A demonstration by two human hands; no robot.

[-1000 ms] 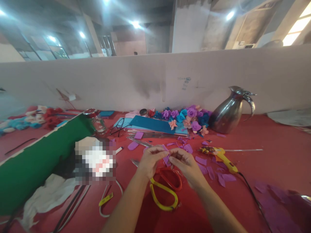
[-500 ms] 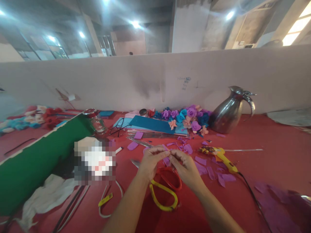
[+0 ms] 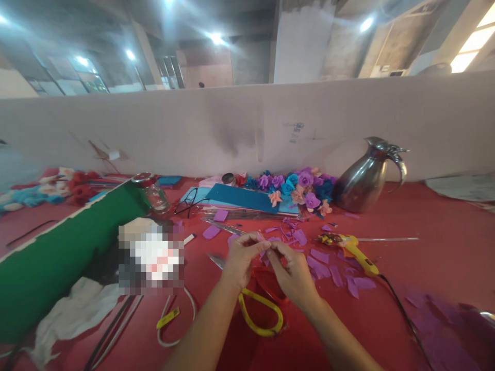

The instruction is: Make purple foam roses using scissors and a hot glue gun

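Observation:
My left hand (image 3: 240,257) and my right hand (image 3: 293,270) meet over the red table, fingertips pinched together on a small purple paper piece (image 3: 266,253). Most of the piece is hidden between the fingers. Under the hands lie scissors with a yellow and a red handle (image 3: 260,309). Loose purple paper cuttings (image 3: 324,263) are scattered just right of the hands. A yellow glue gun (image 3: 353,249) lies further right, its black cord running toward the lower right.
A green roll (image 3: 58,252) lies at left beside white cloth (image 3: 73,314). Finished paper flowers (image 3: 297,186), blue sheets (image 3: 242,198), glasses (image 3: 187,202), a glass jar (image 3: 154,195) and a metal jug (image 3: 365,176) stand along the pale partition wall (image 3: 247,129).
Both hands have drawn slightly closer together and a little toward me, still working the purple piece. The rest of the table looks the same.

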